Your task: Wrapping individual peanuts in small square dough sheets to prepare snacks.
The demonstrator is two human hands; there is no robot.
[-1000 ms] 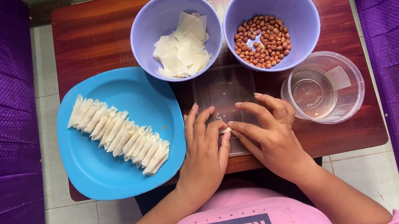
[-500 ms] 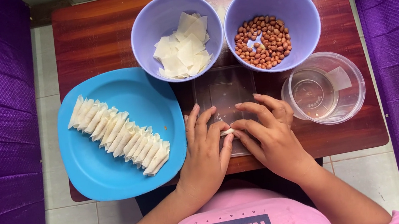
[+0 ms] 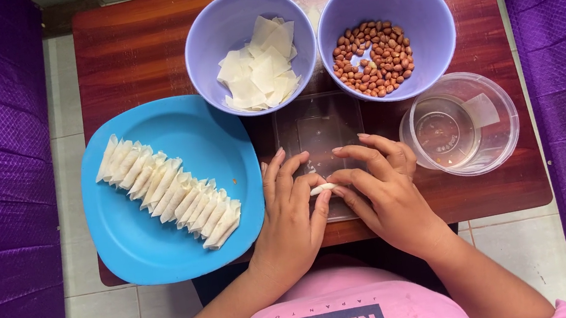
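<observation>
Both hands, left hand (image 3: pixel 290 213) and right hand (image 3: pixel 386 193), pinch the small wrapper roll (image 3: pixel 323 189); roll tightly, evenly over the clear tray (image 3: pixel 314 122).

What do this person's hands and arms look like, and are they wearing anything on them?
Both the left hand and the right hand are bare: no gloves, and no rings or watch that I can see. The forearms are uncovered, without sleeves. A pink shirt shows below.
</observation>
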